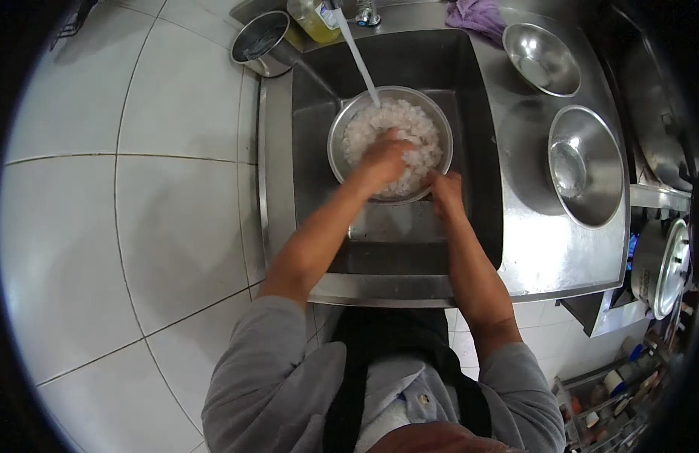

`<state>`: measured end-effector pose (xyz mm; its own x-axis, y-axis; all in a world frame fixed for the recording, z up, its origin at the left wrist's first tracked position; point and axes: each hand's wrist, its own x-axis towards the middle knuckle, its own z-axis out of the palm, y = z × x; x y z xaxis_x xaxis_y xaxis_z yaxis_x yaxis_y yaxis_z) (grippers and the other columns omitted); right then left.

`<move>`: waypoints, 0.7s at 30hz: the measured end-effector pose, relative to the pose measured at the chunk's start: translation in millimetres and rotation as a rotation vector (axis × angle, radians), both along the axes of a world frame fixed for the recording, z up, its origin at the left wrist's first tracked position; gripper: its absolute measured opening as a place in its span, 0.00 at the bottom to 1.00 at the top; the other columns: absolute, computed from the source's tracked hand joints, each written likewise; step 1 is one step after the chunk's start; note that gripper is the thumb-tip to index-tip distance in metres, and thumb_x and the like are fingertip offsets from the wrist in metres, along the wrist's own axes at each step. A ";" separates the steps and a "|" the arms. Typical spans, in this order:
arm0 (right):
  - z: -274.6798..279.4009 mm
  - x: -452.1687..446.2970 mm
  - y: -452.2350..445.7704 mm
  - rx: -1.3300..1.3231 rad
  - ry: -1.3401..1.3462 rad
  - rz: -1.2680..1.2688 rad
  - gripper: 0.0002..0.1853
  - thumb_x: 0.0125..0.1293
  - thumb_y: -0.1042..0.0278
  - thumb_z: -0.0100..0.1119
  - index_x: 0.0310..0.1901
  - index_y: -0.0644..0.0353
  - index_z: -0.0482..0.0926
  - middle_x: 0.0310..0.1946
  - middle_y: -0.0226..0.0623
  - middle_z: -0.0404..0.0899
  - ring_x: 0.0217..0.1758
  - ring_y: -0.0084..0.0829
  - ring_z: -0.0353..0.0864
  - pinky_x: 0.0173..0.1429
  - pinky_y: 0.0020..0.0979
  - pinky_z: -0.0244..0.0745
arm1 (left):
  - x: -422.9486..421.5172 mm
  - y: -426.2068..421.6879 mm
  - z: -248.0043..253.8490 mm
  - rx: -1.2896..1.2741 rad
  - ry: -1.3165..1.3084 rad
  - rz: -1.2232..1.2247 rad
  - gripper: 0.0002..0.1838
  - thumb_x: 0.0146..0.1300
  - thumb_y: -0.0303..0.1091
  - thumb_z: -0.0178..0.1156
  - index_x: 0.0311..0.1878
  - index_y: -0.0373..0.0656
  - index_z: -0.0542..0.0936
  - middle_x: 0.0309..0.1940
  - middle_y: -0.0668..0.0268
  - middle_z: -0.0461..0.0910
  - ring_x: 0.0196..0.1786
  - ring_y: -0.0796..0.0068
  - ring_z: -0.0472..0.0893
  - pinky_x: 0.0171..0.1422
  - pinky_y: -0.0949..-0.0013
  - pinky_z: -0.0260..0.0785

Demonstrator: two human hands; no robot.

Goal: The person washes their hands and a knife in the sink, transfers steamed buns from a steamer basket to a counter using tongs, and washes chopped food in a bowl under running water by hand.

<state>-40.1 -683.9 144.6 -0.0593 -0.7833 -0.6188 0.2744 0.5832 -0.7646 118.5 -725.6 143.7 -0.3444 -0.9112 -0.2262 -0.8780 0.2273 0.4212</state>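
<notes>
A metal bowl (pixel 336 147) full of pale, translucent pieces (pixel 398 117) is in the sink (pixel 395 257). Water (pixel 358 60) runs from the tap into the bowl at its upper left. My left hand (pixel 386 157) reaches into the pieces, its fingers bent and partly hidden among them; whether it grips any is unclear. At the lower right rim, my right hand (pixel 444 189) is closed on the edge of the bowl.
Two metal bowls (pixel 542 60) (pixel 586 166) stand on the right counter (pixel 546 264), near a purple cloth (pixel 479 16). At the upper left are a metal pot (pixel 266 44) and a bottle of yellow liquid (pixel 315 21). A lidded pot (pixel 659 268) sits far right.
</notes>
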 end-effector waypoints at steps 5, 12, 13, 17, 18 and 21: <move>-42.3 -0.6 -5.0 -0.037 0.096 0.020 0.14 0.39 0.75 0.57 0.28 0.78 0.76 0.23 0.46 0.77 0.24 0.35 0.77 0.29 0.34 0.71 | 56.1 11.5 85.2 0.100 0.390 0.418 0.23 0.57 0.29 0.59 0.58 0.46 0.72 0.57 0.53 0.69 0.56 0.65 0.74 0.56 0.66 0.69; -81.0 -3.0 -13.6 0.016 0.241 0.125 0.21 0.46 0.71 0.55 0.41 0.79 0.71 0.33 0.53 0.75 0.31 0.39 0.78 0.31 0.38 0.72 | 81.2 75.7 10.5 0.809 1.035 0.940 0.30 0.57 0.32 0.57 0.62 0.38 0.61 0.55 0.55 0.70 0.55 0.57 0.74 0.55 0.53 0.70; -60.4 -8.3 -11.7 0.054 0.261 0.216 0.26 0.48 0.71 0.55 0.48 0.81 0.68 0.41 0.58 0.76 0.37 0.44 0.81 0.37 0.40 0.76 | 87.5 85.1 -18.9 0.958 1.308 0.939 0.30 0.55 0.30 0.56 0.61 0.36 0.60 0.55 0.54 0.70 0.54 0.57 0.74 0.55 0.51 0.70; -18.9 -23.3 -5.0 0.065 0.237 0.348 0.20 0.47 0.70 0.56 0.39 0.77 0.70 0.31 0.51 0.74 0.32 0.39 0.79 0.36 0.37 0.75 | 72.9 124.0 -37.9 0.716 1.342 1.112 0.19 0.50 0.28 0.57 0.46 0.31 0.71 0.42 0.54 0.75 0.42 0.57 0.77 0.46 0.52 0.73; -14.9 -19.6 5.0 0.001 0.304 0.196 0.13 0.46 0.69 0.57 0.25 0.74 0.76 0.17 0.44 0.75 0.22 0.36 0.79 0.29 0.35 0.76 | 70.2 131.5 -19.8 0.705 1.346 1.128 0.19 0.49 0.28 0.56 0.46 0.31 0.71 0.40 0.54 0.75 0.40 0.57 0.77 0.45 0.54 0.73; -10.2 -25.1 33.5 -0.122 0.273 0.259 0.17 0.46 0.68 0.58 0.33 0.76 0.76 0.23 0.45 0.78 0.24 0.35 0.79 0.31 0.33 0.76 | 78.2 132.7 -12.3 0.720 1.295 1.089 0.23 0.50 0.26 0.53 0.52 0.28 0.67 0.45 0.52 0.73 0.43 0.57 0.76 0.46 0.56 0.73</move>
<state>-65.2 -650.4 134.5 0.0007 -0.8609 -0.5089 -0.0930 0.5066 -0.8572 196.8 -593.0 131.5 0.0067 -0.6809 -0.7323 0.4215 -0.6622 0.6196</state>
